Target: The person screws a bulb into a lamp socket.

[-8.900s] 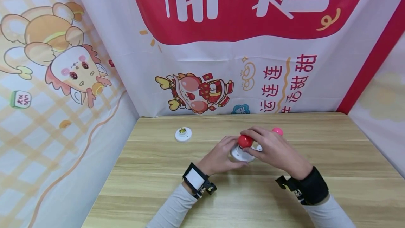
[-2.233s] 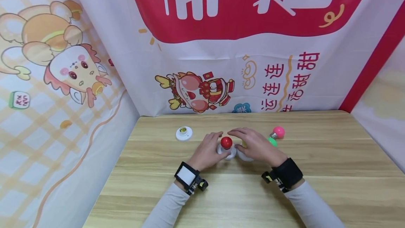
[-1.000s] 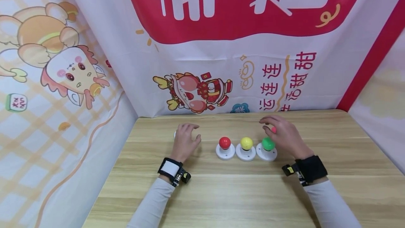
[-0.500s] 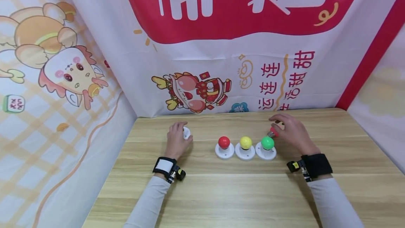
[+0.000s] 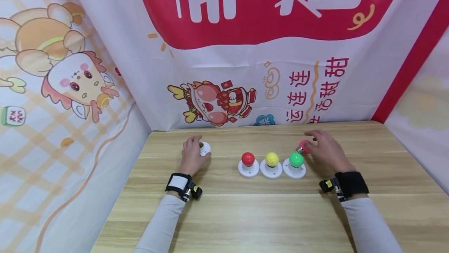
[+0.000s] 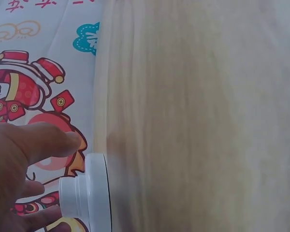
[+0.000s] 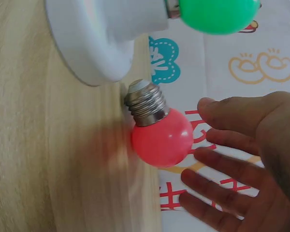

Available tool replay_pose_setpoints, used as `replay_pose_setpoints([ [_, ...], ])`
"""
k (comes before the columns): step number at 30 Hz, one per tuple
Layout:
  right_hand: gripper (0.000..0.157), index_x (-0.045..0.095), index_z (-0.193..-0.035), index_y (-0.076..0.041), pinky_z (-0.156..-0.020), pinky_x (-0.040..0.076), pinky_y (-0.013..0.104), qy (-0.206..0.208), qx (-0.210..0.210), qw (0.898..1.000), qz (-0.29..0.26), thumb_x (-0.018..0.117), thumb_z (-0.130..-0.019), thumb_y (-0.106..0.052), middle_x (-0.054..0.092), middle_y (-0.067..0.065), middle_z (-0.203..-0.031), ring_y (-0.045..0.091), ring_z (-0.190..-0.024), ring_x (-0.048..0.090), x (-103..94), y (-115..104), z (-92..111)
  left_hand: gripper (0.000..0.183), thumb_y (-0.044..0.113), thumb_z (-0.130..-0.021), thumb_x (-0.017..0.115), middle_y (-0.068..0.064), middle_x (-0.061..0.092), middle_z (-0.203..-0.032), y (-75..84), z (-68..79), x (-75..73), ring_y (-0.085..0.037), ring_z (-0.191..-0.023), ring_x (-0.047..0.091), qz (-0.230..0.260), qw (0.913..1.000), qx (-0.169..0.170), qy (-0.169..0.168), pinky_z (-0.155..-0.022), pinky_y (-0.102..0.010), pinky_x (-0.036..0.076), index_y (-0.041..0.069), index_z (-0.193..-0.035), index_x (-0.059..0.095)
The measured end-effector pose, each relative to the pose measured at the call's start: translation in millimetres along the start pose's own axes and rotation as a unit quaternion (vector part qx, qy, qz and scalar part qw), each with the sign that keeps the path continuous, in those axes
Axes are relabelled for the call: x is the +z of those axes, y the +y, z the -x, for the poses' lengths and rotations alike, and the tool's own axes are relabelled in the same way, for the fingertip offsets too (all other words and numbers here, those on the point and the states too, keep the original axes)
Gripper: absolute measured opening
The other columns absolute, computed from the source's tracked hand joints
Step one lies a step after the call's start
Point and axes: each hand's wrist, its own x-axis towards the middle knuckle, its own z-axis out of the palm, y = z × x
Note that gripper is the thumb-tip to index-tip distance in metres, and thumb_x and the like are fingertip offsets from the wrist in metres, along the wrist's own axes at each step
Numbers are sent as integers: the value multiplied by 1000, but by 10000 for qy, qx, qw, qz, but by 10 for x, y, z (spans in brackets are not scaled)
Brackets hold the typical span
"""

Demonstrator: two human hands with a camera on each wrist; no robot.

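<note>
My left hand (image 5: 192, 156) hovers over a white lamp socket (image 5: 204, 148) at the table's back left. In the left wrist view, the thumb stands off the socket base (image 6: 98, 193) while other fingertips show beside its neck. On the right, my right hand (image 5: 327, 152) is spread close to a pink light bulb (image 5: 304, 146) lying on its side. The right wrist view shows the bulb's metal screw cap (image 7: 147, 102) turned away from the palm, with the fingertips right at the pink globe (image 7: 163, 139) and not curled round it.
Three white sockets with a red bulb (image 5: 248, 159), a yellow bulb (image 5: 272, 159) and a green bulb (image 5: 296, 160) stand upright in a row between my hands. The green one is just beside the pink bulb. A printed cloth wall (image 5: 217, 64) rises behind the table (image 5: 242, 218).
Both hands have left the red-bulb socket and moved apart: the left to the lone socket, the right to the pink bulb. The red-bulb socket now stands left of the yellow one.
</note>
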Motion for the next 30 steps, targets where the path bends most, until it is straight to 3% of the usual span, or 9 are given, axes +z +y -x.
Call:
replay_pose_setpoints([
  [4, 59, 45, -140, -3, -87, 48, 61, -326, 275, 9990, -129, 59, -95, -38, 42, 27, -140, 42, -112, 52, 30, 32, -5, 81, 32, -78, 78, -20, 36, -139, -28, -24, -14, -35, -126, 29, 18, 9998, -64, -180, -99, -54, 39, 3, -143, 38],
  [11, 67, 37, -144, 5, -91, 47, 61, -728, 464, 9962, -75, 55, -97, -40, 48, 31, -133, 43, -112, 53, 61, 41, -27, 87, 35, -78, 77, -23, 35, -140, -90, -53, -10, -36, -125, 30, 1, 9984, -196, -529, -107, -50, 34, 1, -145, 33],
  [18, 64, 35, -144, 6, -92, 46, 60, -777, 550, 9954, -53, 53, -99, -35, 52, 32, -128, 42, -111, 52, 93, 17, -10, 87, 36, -79, 77, -24, 40, -137, -126, -51, -2, -36, -122, 34, -55, 9973, -331, -658, -104, -49, 36, -1, -145, 34],
  [30, 56, 39, -143, 4, -97, 43, 61, -735, 607, 9953, -172, 54, -99, -28, 48, 30, -133, 44, -118, 46, 114, -5, -22, 79, 38, -76, 79, -20, 50, -128, -125, -20, -9, -33, -113, 40, -127, 9967, -467, -649, -96, -44, 42, -1, -135, 45],
])
